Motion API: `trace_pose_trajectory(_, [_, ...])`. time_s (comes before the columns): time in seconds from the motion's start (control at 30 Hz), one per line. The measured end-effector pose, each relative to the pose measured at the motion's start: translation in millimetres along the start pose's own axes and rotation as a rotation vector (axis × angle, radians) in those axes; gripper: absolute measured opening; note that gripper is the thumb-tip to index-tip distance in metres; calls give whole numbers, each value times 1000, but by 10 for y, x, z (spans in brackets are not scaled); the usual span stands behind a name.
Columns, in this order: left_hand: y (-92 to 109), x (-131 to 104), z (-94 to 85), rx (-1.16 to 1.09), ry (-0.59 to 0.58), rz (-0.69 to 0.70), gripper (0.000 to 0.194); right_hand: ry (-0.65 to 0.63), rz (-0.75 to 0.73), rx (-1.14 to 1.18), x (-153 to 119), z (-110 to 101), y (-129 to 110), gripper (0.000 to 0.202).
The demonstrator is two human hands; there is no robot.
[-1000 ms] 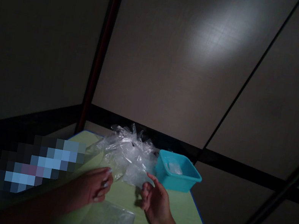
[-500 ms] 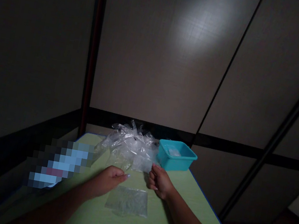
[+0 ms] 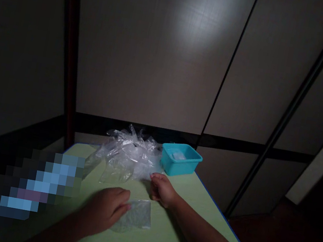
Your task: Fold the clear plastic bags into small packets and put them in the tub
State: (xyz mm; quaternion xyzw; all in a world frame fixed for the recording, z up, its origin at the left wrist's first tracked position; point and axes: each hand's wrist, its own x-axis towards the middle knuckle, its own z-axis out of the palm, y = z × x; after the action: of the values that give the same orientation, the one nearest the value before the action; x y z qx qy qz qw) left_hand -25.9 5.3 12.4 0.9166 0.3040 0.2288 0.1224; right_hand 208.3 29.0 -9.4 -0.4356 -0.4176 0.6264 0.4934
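A folded piece of thin clear plastic [image 3: 140, 213] lies flat on the pale green table [image 3: 172, 239] in front of me. My left hand [image 3: 107, 207] is over its left side, fingers curled and thumb pointing right across it; whether it grips the plastic is hidden. Just beyond the piece's upper right corner, my right hand [image 3: 163, 190] is closed, fingers curled in and thumb side up. What it holds, if anything, cannot be made out. Behind both hands a loose heap of crumpled clear plastic [image 3: 131, 153] with finger-like ends, perhaps disposable gloves, spreads over the far part of the table.
A turquoise plastic basin [image 3: 180, 166] stands at the far right of the table, with some whitish clear plastic [image 3: 178, 155] inside. A blurred-out blue patch [image 3: 51, 176] covers something at the left. Dark wardrobe-like panels [image 3: 153, 61] rise behind the table.
The view has turned slightly right. My left hand has moved down over the left side of the folded plastic. My right hand stays closed near the far right corner.
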Motion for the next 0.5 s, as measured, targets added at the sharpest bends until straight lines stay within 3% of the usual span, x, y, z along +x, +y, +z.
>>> trace_pose_trajectory(0.17, [214, 116, -85, 198, -135, 50, 4, -81, -40, -68, -18, -16, 24, 24])
trace_pose_trajectory(0.3, [117, 178, -55, 318, -177, -10, 9, -137, -110, -144, -22, 5, 31, 32])
trace_pose_trajectory(0.5, [-56, 59, 37, 453, -208, -64, 19, -169, -236, -366, -52, 50, 3, 46])
